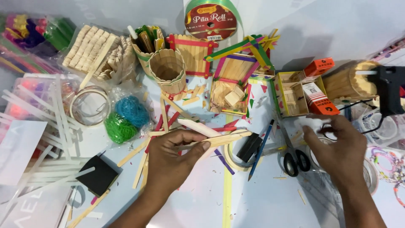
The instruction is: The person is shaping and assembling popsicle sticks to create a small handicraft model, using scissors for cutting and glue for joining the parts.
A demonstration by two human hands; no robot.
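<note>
Bare tabletop (pixel 261 202) is seen nearest, between the forearms. A bundle of plain craft sticks (pixel 219 139) is pinched shut in the left hand (pixel 173 158), tips over the tape roll (pixel 231 157). The right hand (pixel 337 145) is curled loosely over a clear container (pixel 369 175), grip unclear; scissors (pixel 293 156) just beside. Farther back, stick boxes (pixel 230 84) crowd the edge.

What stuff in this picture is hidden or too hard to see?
- Head view: what the right hand touches is hidden behind its own fingers.
- Head view: the glue gun is cut off by the right edge.
- Head view: the left hand covers part of the wooden craft sticks it holds.
- Head view: the scissors blades are partly lost in clutter.
</note>
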